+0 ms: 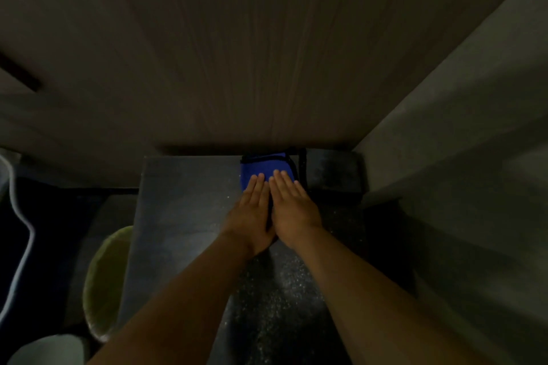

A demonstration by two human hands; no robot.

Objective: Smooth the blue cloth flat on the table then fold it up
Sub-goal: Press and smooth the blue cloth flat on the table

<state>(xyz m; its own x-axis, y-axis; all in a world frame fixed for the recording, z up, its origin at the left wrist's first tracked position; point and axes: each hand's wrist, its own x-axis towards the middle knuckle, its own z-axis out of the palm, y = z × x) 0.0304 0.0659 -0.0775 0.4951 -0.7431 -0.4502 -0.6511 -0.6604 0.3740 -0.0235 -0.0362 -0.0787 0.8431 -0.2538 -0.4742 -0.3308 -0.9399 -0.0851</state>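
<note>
Blue cloth [267, 167], small, dark-edged, on grey table [184, 201]. Left hand [252, 210], right hand [292, 207] flat, open, side by side, pressing it.

Both hands are lying flat, palms down and side by side, on the blue cloth [262, 167]. The left hand [252, 213] and right hand [292, 209] are touching along their inner edges, fingers stretched out toward the wall [267, 38]. The cloth is sitting at the far edge of the dark worktop [184, 201], close against the wall, its near part hidden under the hands. A green round object [103, 281] is showing beside the worktop's left edge.
</note>
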